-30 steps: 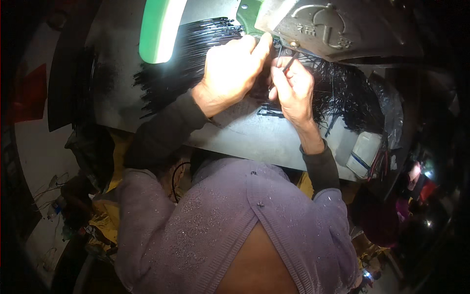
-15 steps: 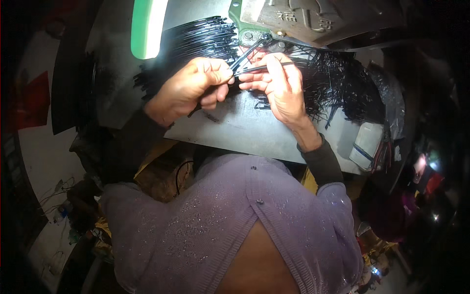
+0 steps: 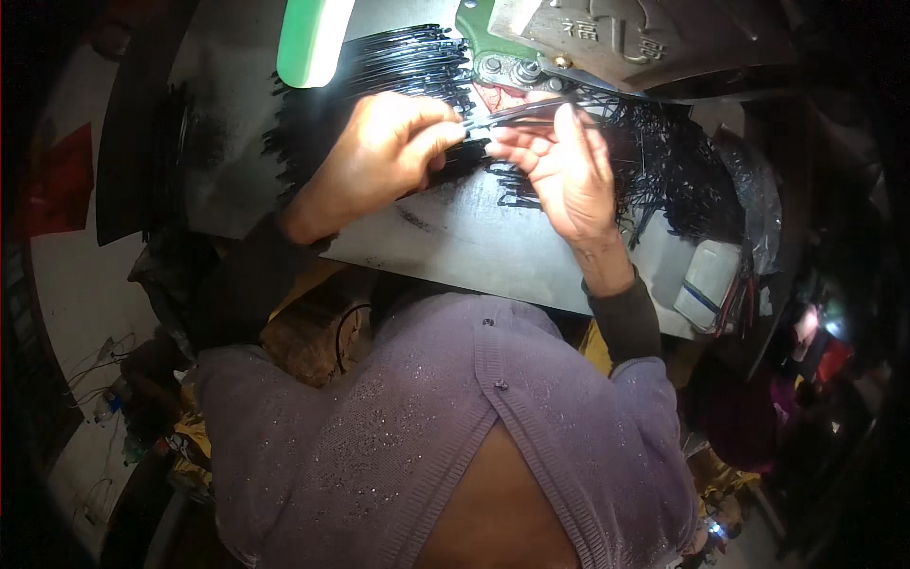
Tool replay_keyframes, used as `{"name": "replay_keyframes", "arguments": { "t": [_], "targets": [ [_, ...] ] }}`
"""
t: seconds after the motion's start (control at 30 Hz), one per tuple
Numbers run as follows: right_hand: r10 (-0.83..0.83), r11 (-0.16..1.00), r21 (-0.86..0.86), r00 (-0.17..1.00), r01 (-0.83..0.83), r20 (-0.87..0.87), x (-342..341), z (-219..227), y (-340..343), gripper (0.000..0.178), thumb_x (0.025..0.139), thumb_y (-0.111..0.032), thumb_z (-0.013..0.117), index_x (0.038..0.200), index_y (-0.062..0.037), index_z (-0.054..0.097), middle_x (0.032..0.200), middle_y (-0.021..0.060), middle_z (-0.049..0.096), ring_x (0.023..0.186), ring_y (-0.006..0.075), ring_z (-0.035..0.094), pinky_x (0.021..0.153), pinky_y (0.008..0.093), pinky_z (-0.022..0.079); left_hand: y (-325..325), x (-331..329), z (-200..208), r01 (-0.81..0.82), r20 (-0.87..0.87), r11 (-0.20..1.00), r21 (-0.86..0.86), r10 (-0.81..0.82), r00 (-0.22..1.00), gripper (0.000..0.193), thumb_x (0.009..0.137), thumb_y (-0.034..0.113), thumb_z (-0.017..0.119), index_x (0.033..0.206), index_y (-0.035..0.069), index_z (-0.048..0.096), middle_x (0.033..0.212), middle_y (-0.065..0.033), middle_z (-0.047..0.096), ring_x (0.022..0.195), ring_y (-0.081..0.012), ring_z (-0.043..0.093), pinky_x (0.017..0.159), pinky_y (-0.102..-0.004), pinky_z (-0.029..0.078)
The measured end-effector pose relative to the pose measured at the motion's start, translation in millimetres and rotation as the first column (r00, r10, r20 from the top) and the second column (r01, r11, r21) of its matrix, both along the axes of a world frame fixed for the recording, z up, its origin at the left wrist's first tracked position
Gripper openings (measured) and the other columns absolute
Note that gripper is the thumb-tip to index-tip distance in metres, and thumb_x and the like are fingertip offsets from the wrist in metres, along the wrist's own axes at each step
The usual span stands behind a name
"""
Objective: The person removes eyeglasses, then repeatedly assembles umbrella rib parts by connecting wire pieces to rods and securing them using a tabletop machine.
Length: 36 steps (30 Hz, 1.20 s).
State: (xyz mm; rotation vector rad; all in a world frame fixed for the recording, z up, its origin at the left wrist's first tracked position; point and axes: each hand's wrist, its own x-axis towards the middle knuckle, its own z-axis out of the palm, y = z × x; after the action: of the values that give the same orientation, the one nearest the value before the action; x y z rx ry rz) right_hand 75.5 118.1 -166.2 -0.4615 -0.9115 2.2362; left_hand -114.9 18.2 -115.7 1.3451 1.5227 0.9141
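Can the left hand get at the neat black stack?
Likely yes: the left hand overlaps the neat black stack in view, nothing visibly between, though it seems to pinch a dark strip.

Lit lamp (image 3: 315, 43), grey table (image 3: 483, 248), apparently pale floor (image 3: 68, 308).

Left of bracket (image 3: 500, 49): strip bundle (image 3: 403, 66) on tabletop (image 3: 474, 248); farther left, lamp (image 3: 313, 43). Right of bracket: cover (image 3: 645, 45); right and nearer front: strip pile (image 3: 687, 171), then plastic bag (image 3: 762, 213). Farther front-right: box (image 3: 713, 269). Front-left of bracket: left hand (image 3: 393, 147); front-right: right hand (image 3: 576, 185), held strips (image 3: 524, 112) between.
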Motion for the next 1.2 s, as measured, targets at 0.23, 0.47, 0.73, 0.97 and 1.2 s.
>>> {"name": "replay_keyframes", "arguments": {
  "t": [0.23, 0.47, 0.73, 0.97, 1.2],
  "targets": [
    [-0.159, 0.987, -0.028, 0.986, 0.157, -0.043, 16.4, -11.1, 31.3, 0.033, 0.1, -0.025, 0.041, 0.112, 0.0035, 0.053, 0.101, 0.0181, 0.063, 0.099, 0.0297, 0.061, 0.092, 0.0462, 0.05, 12.7, -2.1, -48.7, -0.19, 0.938, 0.961, -0.202, 0.246, 0.246, 0.024, 0.092, 0.007, 0.053, 0.111, -0.007, 0.053, 0.103, -0.022, 0.062, 0.097, -0.0325, 0.063, 0.094, -0.0475, 0.049],
    [-0.266, 0.964, 0.01, 0.964, 0.265, 0.009, 2.4, -9.5, 35.0, 0.033, 0.099, -0.021, 0.041, 0.112, 0.0079, 0.051, 0.108, 0.0216, 0.06, 0.103, 0.0339, 0.06, 0.095, 0.0485, 0.048, 44.6, 18.9, -38.1, -0.378, 0.943, 0.903, -0.204, 0.286, 0.173, 0.029, 0.096, 0.012, 0.047, 0.112, -0.012, 0.047, 0.106, -0.0274, 0.058, 0.098, -0.0355, 0.062, 0.091, -0.0439, 0.052],
    [-0.288, 0.957, 0.057, 0.956, 0.285, 0.047, -1.3, -11.1, 32.8, 0.031, 0.1, -0.022, 0.041, 0.108, 0.0062, 0.051, 0.103, 0.0223, 0.061, 0.1, 0.0356, 0.061, 0.09, 0.0497, 0.051, 51.5, 25.6, -43.4, -0.489, 0.907, 0.845, -0.218, 0.36, 0.219, 0.026, 0.096, 0.01, 0.044, 0.108, -0.013, 0.047, 0.103, -0.0301, 0.058, 0.095, -0.0372, 0.063, 0.087, -0.0435, 0.055],
    [-0.335, 0.942, 0.021, 0.941, 0.334, 0.042, -2.2, -8.2, 29.7, 0.028, 0.1, -0.021, 0.042, 0.101, 0.006, 0.051, 0.099, 0.0221, 0.06, 0.097, 0.037, 0.063, 0.088, 0.0507, 0.052, 48.7, 29.8, -45.1, -0.527, 0.906, 0.84, -0.131, 0.317, 0.279, 0.025, 0.095, 0.012, 0.049, 0.106, -0.01, 0.051, 0.101, -0.0259, 0.06, 0.095, -0.0362, 0.064, 0.087, -0.0435, 0.054],
    [-0.317, 0.948, 0.035, 0.948, 0.316, 0.017, -3.5, -13.0, 35.3, 0.029, 0.099, -0.021, 0.044, 0.105, 0.0065, 0.051, 0.102, 0.0228, 0.06, 0.097, 0.0371, 0.063, 0.088, 0.0501, 0.053, 50.7, 30.0, -43.5, -0.541, 0.897, 0.832, -0.125, 0.328, 0.298, 0.024, 0.095, 0.015, 0.051, 0.103, -0.008, 0.054, 0.103, -0.0231, 0.061, 0.099, -0.0367, 0.062, 0.091, -0.0462, 0.052]
  ]
}}
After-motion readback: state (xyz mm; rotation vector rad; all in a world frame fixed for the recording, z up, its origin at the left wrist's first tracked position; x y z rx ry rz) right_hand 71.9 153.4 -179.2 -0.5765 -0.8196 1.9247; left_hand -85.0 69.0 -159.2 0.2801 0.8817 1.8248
